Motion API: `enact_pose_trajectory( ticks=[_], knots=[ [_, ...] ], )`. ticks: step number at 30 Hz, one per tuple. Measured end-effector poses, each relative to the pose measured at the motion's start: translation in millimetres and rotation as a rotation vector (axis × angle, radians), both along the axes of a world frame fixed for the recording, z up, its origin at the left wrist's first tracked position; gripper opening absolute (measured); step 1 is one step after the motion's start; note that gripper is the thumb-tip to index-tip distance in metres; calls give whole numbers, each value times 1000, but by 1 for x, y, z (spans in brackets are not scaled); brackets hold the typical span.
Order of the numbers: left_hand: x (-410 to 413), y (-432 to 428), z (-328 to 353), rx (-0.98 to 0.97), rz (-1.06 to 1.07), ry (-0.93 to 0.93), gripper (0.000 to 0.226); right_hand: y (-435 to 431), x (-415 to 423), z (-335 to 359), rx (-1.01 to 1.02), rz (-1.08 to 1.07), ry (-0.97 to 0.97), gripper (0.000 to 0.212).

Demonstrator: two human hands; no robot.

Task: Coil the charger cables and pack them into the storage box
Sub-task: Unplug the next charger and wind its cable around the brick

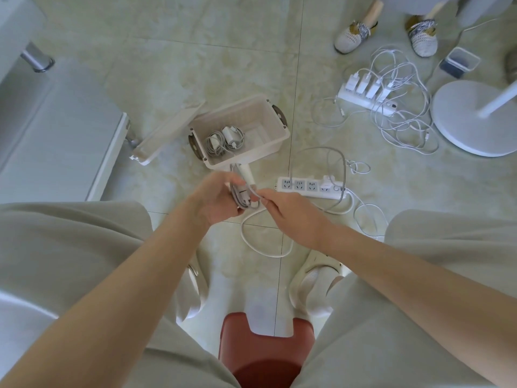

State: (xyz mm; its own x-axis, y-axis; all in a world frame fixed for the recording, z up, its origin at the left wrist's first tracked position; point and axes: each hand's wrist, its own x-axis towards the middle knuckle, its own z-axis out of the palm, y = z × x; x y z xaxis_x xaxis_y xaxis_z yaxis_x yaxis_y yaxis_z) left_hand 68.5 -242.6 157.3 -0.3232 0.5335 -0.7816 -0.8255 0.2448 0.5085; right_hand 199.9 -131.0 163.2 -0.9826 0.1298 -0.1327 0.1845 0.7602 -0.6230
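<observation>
My left hand (216,198) grips a partly coiled grey charger cable (242,196) with its white plug sticking up toward the box. My right hand (288,212) pinches the same cable beside the coil; the loose grey length arcs up and right over a power strip (310,187). An open beige storage box (268,148) stands on the floor just beyond my hands, with two coiled chargers (225,140) inside. Its lid (167,134) leans against its left side. A second power strip (366,93) with several white chargers and tangled white cables (402,113) lies at the far right.
A white fan base (472,119) stands at the right edge. Another person's slippered feet (352,35) are at the top right beside a small clear container (460,63). A red stool (265,351) sits between my knees. White furniture (56,130) fills the left.
</observation>
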Motion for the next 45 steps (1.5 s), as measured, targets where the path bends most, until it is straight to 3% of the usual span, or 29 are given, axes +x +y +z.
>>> enact_pose_trajectory(
  ticks=[2,5,14,17,20,25,28,33,37,40,43,45],
  knots=[
    [-3,0,-1,42,66,-43,15,-2,1,0,7,13,2,29],
    [3,9,-5,35,98,48,21,-6,2,2,9,55,-10,30],
    [-17,18,1,170,254,118,43,8,8,-6,-38,188,-264,27],
    [-27,11,18,148,86,173,39,28,3,-16,17,122,-246,24],
    [-27,7,32,80,-250,245,34,49,-1,-24,55,55,-279,26],
    [-16,4,33,-70,-715,565,43,63,-4,-19,138,36,-246,28],
    [-12,1,22,-278,-939,769,44,70,-5,-18,147,-25,-245,31],
    [-3,-5,-2,-475,-988,923,36,59,-10,-13,65,-55,-236,28],
    [3,-4,-17,-568,-823,1129,41,43,-21,-4,-252,-121,-274,25],
    [5,5,-19,-532,-605,1000,40,35,-26,4,-449,-167,-274,28],
    [5,16,-16,-304,-280,512,38,27,-24,10,-575,-166,-254,27],
    [5,21,-12,-142,-173,269,39,19,-20,11,-605,-137,-226,27]
  ],
)
